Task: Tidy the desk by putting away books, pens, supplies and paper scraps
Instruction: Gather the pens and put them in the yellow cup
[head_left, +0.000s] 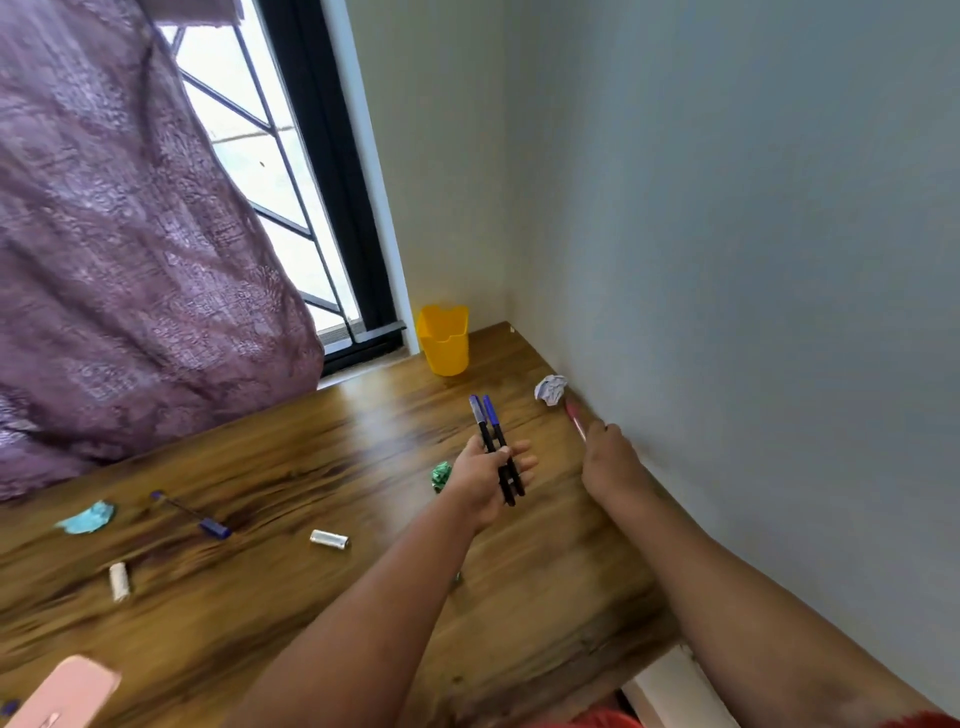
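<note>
My left hand (485, 475) holds two black pens with blue caps (493, 441), tips pointing away from me. My right hand (608, 457) is closed on a pink-red pen (575, 417) lying along the wall. A crumpled white paper ball (551, 389) sits just beyond that pen. A yellow pen cup (444, 339) stands in the far corner of the wooden desk (322, 452). Another blue pen (193, 514) lies at the left. A green paper scrap (441, 475) lies by my left hand, a teal one (87, 518) at far left.
Two small cylinders lie on the desk: a silver one (329, 539) and a white one (119, 581). A pink object (62, 693) pokes in at the bottom left. A purple curtain (130, 260) hangs over the window. The wall runs along the desk's right edge.
</note>
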